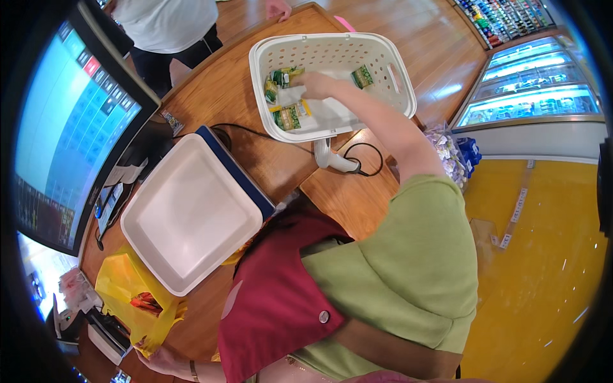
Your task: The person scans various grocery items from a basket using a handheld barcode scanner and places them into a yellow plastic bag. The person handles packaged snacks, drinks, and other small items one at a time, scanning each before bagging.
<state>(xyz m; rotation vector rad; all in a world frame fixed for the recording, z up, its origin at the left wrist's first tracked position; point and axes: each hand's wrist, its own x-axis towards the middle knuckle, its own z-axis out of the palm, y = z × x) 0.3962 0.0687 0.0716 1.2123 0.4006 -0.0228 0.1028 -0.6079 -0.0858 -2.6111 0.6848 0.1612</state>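
My right hand [313, 86] reaches down into a white plastic shopping basket [330, 136] with perforated walls. Its fingertips are at a cluster of small green and yellow packets [282, 76]; whether they grip one is not clear. Another green packet [287, 118] lies nearer me on the basket floor, and a further packet [362, 76] rests toward the right end. At the lower left, my left hand [163, 360] grips the edge of a yellow plastic bag [119, 273]. Something red and orange [146, 303] shows inside the bag.
A white tray [191, 210] sits at the counter's left, beside a monitor [72, 139]. A corded handheld barcode scanner [335, 159] stands against the basket's near side. Across the wooden counter [206, 95] is a person in a white shirt [167, 24]. Refrigerated display shelves [531, 86] stand at right.
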